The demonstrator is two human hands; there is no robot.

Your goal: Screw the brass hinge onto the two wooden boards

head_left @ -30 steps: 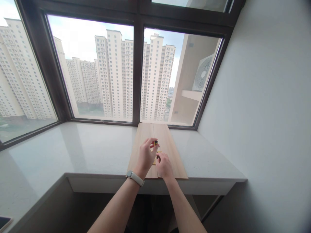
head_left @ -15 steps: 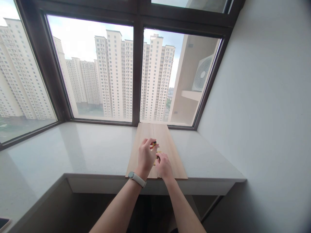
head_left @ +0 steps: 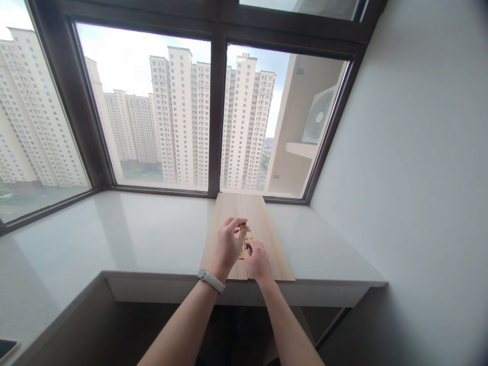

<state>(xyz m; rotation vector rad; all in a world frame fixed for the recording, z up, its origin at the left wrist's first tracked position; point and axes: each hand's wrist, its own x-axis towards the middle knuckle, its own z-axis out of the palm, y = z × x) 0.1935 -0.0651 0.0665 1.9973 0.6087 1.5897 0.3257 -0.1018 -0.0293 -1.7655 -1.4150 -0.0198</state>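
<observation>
Stretching away left of the wooden board (head_left: 271,229), the desk (head_left: 160,234) is smooth, pale and softly glossy. A watch (head_left: 211,280) with a pale band sits on the wrist by the board's near left corner. Over the board's near half, the left hand (head_left: 227,244) has thumb and fingertips brought together, clamped on a small yellow-and-black piece (head_left: 243,226) raised above the board's middle. Below it, near the board's central seam, lies a flat yellow piece (head_left: 241,255) with dark markings, partly covered by the hands. Just beside, over the board's near right part, the right hand (head_left: 259,260) is curled, thumb and forefinger closed on a dark piece (head_left: 248,248) too small to make out. The board itself is light, finely grained wood. Right of it rises a plain white wall (head_left: 412,168).
</observation>
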